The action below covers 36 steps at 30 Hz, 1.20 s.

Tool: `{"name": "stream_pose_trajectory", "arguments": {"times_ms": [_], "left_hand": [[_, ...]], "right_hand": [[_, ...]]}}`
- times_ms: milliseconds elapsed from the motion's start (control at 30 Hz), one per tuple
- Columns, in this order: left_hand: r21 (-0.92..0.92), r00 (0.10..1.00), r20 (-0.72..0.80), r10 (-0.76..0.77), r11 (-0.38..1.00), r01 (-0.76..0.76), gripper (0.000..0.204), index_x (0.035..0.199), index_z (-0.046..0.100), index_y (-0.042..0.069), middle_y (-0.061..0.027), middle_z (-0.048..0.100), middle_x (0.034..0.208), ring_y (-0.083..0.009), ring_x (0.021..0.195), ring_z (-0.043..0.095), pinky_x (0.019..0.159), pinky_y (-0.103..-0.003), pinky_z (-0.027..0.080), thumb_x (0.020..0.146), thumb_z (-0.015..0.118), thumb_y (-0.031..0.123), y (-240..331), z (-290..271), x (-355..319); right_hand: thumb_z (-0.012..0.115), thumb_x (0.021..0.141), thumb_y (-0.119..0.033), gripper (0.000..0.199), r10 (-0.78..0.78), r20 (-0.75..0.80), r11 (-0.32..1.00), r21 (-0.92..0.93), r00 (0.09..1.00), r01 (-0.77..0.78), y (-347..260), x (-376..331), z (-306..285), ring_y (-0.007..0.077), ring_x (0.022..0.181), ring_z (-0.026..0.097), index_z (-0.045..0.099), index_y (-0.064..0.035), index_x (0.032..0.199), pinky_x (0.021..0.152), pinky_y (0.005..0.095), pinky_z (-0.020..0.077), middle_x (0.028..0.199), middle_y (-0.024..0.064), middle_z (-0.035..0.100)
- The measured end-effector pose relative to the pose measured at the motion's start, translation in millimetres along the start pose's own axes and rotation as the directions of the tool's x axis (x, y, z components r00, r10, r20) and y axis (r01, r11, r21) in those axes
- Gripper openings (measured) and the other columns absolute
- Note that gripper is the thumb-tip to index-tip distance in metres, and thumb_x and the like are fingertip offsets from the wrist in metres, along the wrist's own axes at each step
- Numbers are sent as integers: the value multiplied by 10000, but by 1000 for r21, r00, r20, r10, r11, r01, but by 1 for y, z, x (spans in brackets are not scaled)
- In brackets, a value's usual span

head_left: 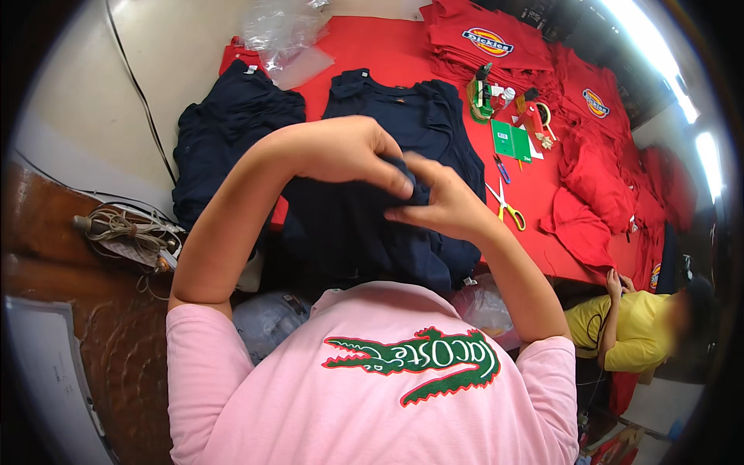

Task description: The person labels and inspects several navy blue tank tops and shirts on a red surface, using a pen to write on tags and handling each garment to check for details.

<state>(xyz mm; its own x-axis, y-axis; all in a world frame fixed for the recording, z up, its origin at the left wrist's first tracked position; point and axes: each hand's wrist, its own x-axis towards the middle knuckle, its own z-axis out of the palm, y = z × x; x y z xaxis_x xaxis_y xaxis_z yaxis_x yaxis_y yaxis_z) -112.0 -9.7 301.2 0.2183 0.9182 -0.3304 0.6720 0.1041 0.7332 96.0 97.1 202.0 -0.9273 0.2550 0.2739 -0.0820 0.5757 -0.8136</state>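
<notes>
A navy sleeveless top [387, 108] lies spread on the red-covered table [372, 39] in front of me, its neckline away from me and its lower part hanging over the near edge. Above it, my left hand [341, 151] bends inward, its thumb and fingers closed on a bunched bit of navy cloth. Facing it from the right, my right hand [446, 200] has its thumb and fingers curled round the same dark cloth. The fingertips of both hands nearly meet, and much of the gripped fabric is hidden behind them. Left of the top lies a pile of navy garments [225, 128].
Right of the top lie yellow-handled scissors [508, 211], blue snips [502, 168], a green booklet [510, 141] and a green tape dispenser [480, 101]. Red shirts [496, 66] are stacked beyond. A co-worker in yellow [635, 329] handles red cloth at right. Clear plastic [283, 35] lies at the back.
</notes>
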Motion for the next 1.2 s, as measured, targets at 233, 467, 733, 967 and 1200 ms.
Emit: {"name": "stream_pose_trajectory", "arguments": {"times_ms": [233, 467, 733, 967, 1200], "left_hand": [[-142, 932, 301, 204, 975, -168, 429, 1265, 747, 43, -143, 781, 913, -156, 714, 727, 670, -311, 538, 889, 853, 220, 39, 15, -89], [-355, 936, 73, 345, 886, -299, 395, 1137, 782, -43, -153, 804, 911, -133, 725, 729, 671, -285, 567, 820, 926, 145, 33, -3, -117], [599, 165, -798, 579, 733, 322, 417, 1208, 759, 73, -128, 781, 1155, -281, 1043, 766, 952, -350, 580, 808, 777, -44, -30, -62, -66], [627, 135, -777, 615, 737, 253, 458, 1087, 766, 138, -68, 710, 982, -275, 966, 696, 851, -376, 515, 709, 607, -66, -64, -17, -78], [434, 379, -876, 300, 832, 345, 397, 961, 800, 119, -44, 579, 861, -281, 901, 601, 883, -417, 477, 674, 639, -103, -210, 116, -56]], "right_hand": [[880, 742, -151, 359, -300, 354, 914, 371, 886, 162, -48, -31, -14, 320, 1159, 631, 652, -49, 1001, 1162, 523, 376, 1214, 129, 675], [849, 654, -129, 549, 171, 398, 920, -393, 901, -1, -65, -36, -39, 404, 1119, 682, 692, -139, 1181, 1128, 487, 486, 1114, 140, 742], [763, 849, -145, 305, -581, -452, 370, -888, 677, -275, -56, 2, -210, 312, 953, 709, 742, -149, 1153, 847, 416, 573, 1075, 51, 759], [670, 903, 7, 108, -645, -528, 396, -849, 553, -350, -46, -52, -177, 218, 906, 698, 690, -58, 987, 814, 340, 550, 962, 71, 719], [584, 617, 140, 332, -38, -584, 716, -582, 811, -385, 85, -147, -45, 359, 915, 612, 619, -15, 908, 838, 420, 505, 917, 138, 599]]}}
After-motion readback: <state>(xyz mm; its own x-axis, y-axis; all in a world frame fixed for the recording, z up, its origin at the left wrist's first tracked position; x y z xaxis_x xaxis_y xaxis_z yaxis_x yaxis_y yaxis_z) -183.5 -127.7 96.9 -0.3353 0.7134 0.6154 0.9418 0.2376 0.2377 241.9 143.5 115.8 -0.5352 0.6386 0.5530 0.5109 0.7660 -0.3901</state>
